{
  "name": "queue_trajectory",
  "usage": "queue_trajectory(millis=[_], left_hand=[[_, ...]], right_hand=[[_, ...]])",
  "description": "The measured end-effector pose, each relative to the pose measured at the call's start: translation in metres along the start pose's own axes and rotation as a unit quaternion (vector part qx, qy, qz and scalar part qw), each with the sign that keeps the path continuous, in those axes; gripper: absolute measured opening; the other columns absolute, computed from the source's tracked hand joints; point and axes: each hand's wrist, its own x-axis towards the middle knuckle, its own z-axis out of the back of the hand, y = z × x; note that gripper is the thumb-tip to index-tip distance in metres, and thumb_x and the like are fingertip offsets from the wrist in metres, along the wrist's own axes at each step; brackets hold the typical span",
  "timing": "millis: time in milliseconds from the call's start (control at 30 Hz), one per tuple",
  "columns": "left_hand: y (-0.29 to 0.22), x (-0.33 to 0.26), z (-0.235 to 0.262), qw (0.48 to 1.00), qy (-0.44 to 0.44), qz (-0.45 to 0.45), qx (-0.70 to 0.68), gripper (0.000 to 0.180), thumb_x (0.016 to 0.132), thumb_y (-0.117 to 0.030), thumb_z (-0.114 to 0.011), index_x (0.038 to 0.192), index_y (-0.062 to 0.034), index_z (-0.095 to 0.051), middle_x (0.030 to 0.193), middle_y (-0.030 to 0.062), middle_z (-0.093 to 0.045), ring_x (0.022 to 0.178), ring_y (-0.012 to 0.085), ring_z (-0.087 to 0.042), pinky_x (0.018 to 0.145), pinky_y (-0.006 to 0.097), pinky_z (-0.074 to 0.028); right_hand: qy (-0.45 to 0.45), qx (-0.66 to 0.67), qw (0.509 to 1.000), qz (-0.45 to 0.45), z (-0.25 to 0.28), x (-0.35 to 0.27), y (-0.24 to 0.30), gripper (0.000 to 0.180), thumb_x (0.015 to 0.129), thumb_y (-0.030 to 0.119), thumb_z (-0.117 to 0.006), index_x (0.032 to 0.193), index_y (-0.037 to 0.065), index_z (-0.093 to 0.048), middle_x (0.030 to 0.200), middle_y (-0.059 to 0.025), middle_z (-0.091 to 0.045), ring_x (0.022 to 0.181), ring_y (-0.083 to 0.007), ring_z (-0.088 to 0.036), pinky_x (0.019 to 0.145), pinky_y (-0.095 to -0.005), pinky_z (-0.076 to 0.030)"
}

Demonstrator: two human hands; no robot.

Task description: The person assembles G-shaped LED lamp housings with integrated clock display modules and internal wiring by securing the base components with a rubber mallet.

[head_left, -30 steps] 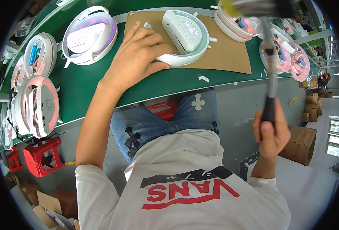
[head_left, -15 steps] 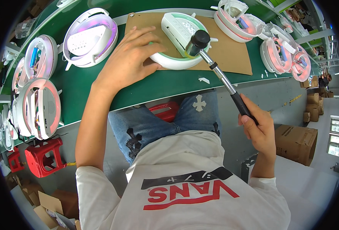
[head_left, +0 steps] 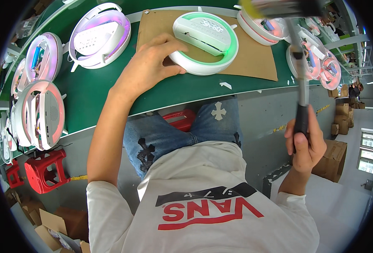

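A round white ring lamp with a clock panel (head_left: 201, 34) across it lies on a cardboard sheet (head_left: 254, 63), its inner ring (head_left: 229, 49) glowing green. At the lamp's near left rim is my left hand (head_left: 150, 63), its thumb outside the ring and its fingers curled over the edge. Off to the right, my right hand (head_left: 307, 145) is wrapped around the black grip of a mallet (head_left: 303, 86). The mallet's head, smeared by motion, is raised at the top right, away from the lamp.
More ring lamps stand on the green bench (head_left: 85, 99): a purple-lit one (head_left: 100, 38), several at the left end, and a pink-lit group (head_left: 310, 61) at the right. Red stools (head_left: 47, 170), cardboard boxes (head_left: 329, 160) and my legs lie below the bench edge.
The mallet has swung up and right, off the lamp. The lamp has turned so its panel faces differently, and my left hand's fingers have closed on its rim.
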Motion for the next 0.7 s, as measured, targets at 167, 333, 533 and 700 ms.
queue_trajectory(millis=[167,333,533,700], left_hand=[[-0.001,0.001,-0.003,1.0,-0.013,-0.002,-0.001,0.047,0.071,-0.006,-0.085,0.116,-0.008,-0.07,0.107,0.0079,-0.064,0.095,0.0277,-0.062,0.079,0.037,-0.051],[-0.001,0.001,-0.003,1.0,0.003,0.005,0.001,0.044,0.075,-0.006,-0.083,0.117,-0.0079,-0.07,0.109,0.0075,-0.064,0.095,0.0268,-0.062,0.079,0.037,-0.051],[0.0,0.003,-0.002,0.999,0.002,-0.024,0.027,0.041,0.079,-0.007,-0.08,0.119,-0.0083,-0.068,0.113,0.0099,-0.064,0.099,0.0306,-0.065,0.085,0.039,-0.053],[-0.006,0.0,0.005,0.999,0.003,-0.043,0.021,0.041,0.077,-0.003,-0.079,0.116,-0.0048,-0.066,0.112,0.0123,-0.063,0.102,0.0341,-0.062,0.085,0.041,-0.051]], right_hand=[[0.017,-0.068,0.998,-0.003,-0.016,-0.015,-0.002,0.047,0.099,0.013,-0.061,0.141,-0.007,-0.053,0.078,-0.0127,-0.066,0.054,-0.0147,-0.054,0.056,-0.0261,-0.046],[0.09,-0.08,0.989,-0.088,-0.019,-0.01,0.004,0.043,0.095,0.005,-0.064,0.136,-0.007,-0.059,0.078,-0.0101,-0.065,0.062,-0.0246,-0.058,0.064,-0.0306,-0.049],[0.056,0.017,0.983,-0.176,-0.017,-0.008,-0.007,0.046,0.095,0.005,-0.064,0.139,-0.005,-0.056,0.075,-0.0044,-0.062,0.061,-0.0116,-0.053,0.059,-0.0245,-0.041],[-0.072,0.005,0.983,-0.171,-0.022,-0.005,-0.047,0.049,0.093,-0.003,-0.06,0.142,-0.001,-0.055,0.081,-0.0018,-0.061,0.065,-0.0061,-0.048,0.058,-0.0217,-0.035]])
